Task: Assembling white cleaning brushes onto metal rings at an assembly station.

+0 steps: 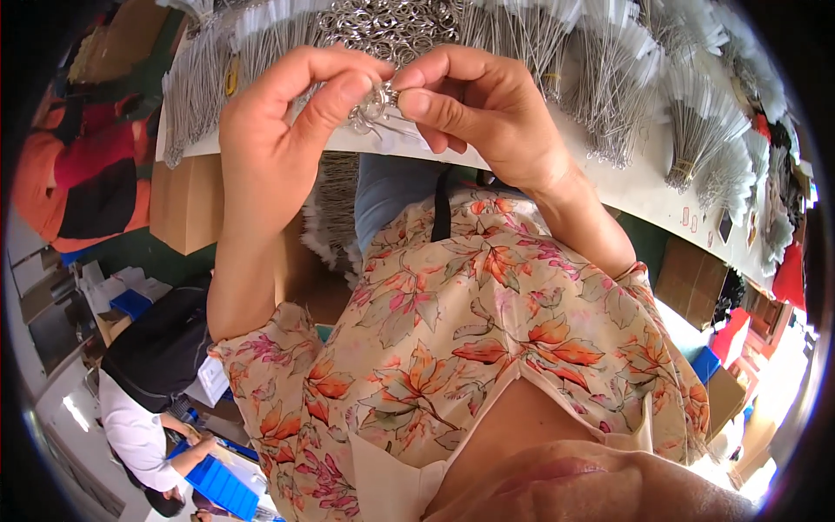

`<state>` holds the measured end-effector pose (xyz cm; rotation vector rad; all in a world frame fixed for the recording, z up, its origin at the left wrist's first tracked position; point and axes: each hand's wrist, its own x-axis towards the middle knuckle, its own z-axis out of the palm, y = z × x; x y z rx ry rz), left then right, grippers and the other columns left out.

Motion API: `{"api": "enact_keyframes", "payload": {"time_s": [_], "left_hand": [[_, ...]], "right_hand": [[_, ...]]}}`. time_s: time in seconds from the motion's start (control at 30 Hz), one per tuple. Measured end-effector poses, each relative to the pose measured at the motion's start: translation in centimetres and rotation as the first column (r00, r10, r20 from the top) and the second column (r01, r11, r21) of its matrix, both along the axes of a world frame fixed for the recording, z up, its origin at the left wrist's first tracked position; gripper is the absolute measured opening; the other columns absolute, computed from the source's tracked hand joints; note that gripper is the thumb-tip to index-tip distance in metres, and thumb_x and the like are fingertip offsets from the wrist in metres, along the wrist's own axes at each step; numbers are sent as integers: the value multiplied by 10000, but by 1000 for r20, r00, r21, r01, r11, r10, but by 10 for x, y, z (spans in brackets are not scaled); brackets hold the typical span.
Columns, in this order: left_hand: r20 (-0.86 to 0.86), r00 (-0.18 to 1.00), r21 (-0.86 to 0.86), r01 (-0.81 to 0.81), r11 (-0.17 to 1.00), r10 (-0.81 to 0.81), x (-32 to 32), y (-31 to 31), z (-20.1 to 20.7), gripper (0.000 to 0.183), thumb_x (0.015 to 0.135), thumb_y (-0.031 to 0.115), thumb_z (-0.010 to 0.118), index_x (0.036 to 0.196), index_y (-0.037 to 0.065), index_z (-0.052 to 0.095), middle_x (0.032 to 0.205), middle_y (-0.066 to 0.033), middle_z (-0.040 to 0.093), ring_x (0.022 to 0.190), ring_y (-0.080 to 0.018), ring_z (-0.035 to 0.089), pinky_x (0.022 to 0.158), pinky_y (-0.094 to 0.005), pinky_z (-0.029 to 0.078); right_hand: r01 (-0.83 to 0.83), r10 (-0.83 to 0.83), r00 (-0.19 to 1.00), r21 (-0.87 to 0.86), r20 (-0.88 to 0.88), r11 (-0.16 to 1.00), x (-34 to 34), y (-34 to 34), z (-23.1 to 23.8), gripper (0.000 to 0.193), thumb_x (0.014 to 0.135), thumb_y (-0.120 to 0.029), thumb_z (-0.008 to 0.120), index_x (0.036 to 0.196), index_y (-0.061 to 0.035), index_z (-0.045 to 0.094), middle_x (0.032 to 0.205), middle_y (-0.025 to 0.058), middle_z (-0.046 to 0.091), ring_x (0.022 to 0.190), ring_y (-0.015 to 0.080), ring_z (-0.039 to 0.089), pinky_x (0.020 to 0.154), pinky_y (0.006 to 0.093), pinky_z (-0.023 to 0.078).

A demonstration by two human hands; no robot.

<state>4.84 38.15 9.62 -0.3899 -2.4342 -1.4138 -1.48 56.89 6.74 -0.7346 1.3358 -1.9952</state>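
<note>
My left hand (pixel 277 117) and my right hand (pixel 483 109) meet at the near edge of the white table (pixel 639 187). Thumb and fingers of each are pinched on small shiny metal rings (pixel 379 103) between them. Whether these are linked together is too small to tell. Just beyond my fingertips spreads a heap of loose silver metal rings (pixel 387 30). To either side lie bundles of thin metal wires with whitish ends, one bundle (pixel 196 104) beside my left hand and another (pixel 613 100) past my right.
More wire bundles (pixel 696 130) crowd the table's right side. A brown cardboard box (pixel 187 204) stands at the left, near an orange and black cloth heap (pixel 87 174). At lower left, another person (pixel 139 431) in white works by a blue tray (pixel 222 483).
</note>
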Motion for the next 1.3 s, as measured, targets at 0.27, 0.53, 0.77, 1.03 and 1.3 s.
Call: {"api": "enact_keyframes", "payload": {"time_s": [0.27, 0.53, 0.77, 1.03, 1.3], "left_hand": [[76, 997, 631, -31, 775, -22, 11, -8, -13, 194, 935, 123, 469, 983, -27, 582, 1015, -157, 624, 932, -223, 589, 884, -353, 427], [411, 886, 296, -354, 887, 217, 79, -68, 0, 182, 896, 119, 554, 917, -56, 603, 891, -144, 651, 691, -167, 634, 661, -282, 520], [319, 827, -655, -159, 738, 462, 105, -72, -169, 73, 788, 114, 561, 765, 59, 603, 684, -113, 623, 651, -237, 627, 588, -363, 456], [723, 409, -682, 294, 670, 556, 167, -77, -364, 191, 755, 124, 597, 893, 23, 681, 922, -208, 651, 915, -315, 631, 889, -520, 383], [819, 518, -273, -27, 962, 247, 131, -103, -261, 241, 838, 213, 605, 954, 6, 644, 897, -176, 643, 900, -241, 634, 752, -345, 486]], "right_hand": [[126, -138, 984, -106, -113, 986, 11, -41, -24, 123, 832, -78, 649, 903, 18, 620, 805, 46, 636, 684, 90, 602, 635, 218, 499], [121, 95, 873, 402, -478, 908, 12, -33, -83, 156, 810, -135, 667, 882, 2, 664, 817, 64, 662, 771, 138, 628, 734, 264, 492], [-2, 143, 973, 619, -179, 785, 23, -12, -119, 187, 836, -192, 646, 917, -24, 654, 734, 16, 633, 675, 58, 568, 581, 204, 443], [20, 128, 979, 704, -157, 709, 20, -19, -117, 198, 840, -220, 640, 914, -36, 655, 693, 1, 620, 633, 35, 555, 463, 186, 392], [-112, 158, 987, 646, -13, 755, 14, -19, -85, 152, 859, -189, 619, 903, -45, 644, 735, -9, 607, 654, 54, 555, 575, 198, 437]]}}
